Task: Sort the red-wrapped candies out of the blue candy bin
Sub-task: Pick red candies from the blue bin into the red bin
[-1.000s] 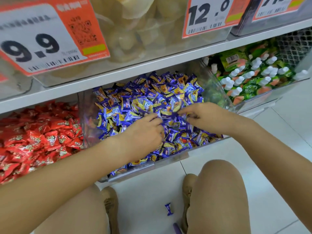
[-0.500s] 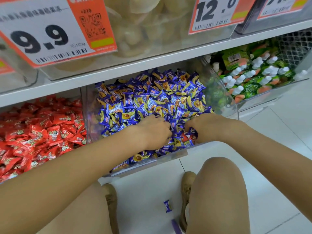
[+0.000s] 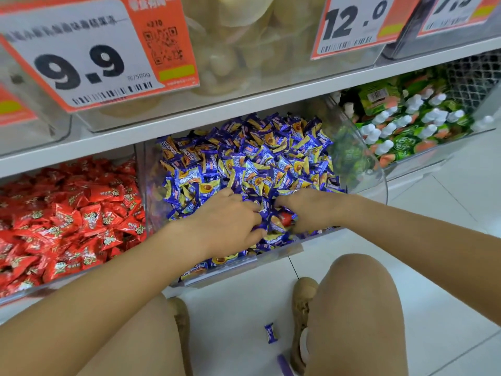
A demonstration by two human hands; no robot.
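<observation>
Head view shows both hands buried in the near front of the blue bin (image 3: 376, 169). One red candy (image 3: 286, 218) peeks out of the blue candies (image 3: 244, 161), just left of the right hand (image 3: 311, 208) and right of the left hand (image 3: 227, 221), in the gap between them.

The right hand's fingers curl down into the pile beside the red candy; whether they already pinch it I cannot tell, since loose wrappers hide the tips. The left hand's fingers curl into blue candies, and what they hold is likewise hidden.

Risks, as I judge them: raking near the low front lip could spill more blue candies onto the floor, where one (image 3: 271, 333) already lies. The slick red wrapper could slip back under the pile, or a blue one could come up with it and land in the red bin (image 3: 67, 213) at left.
</observation>
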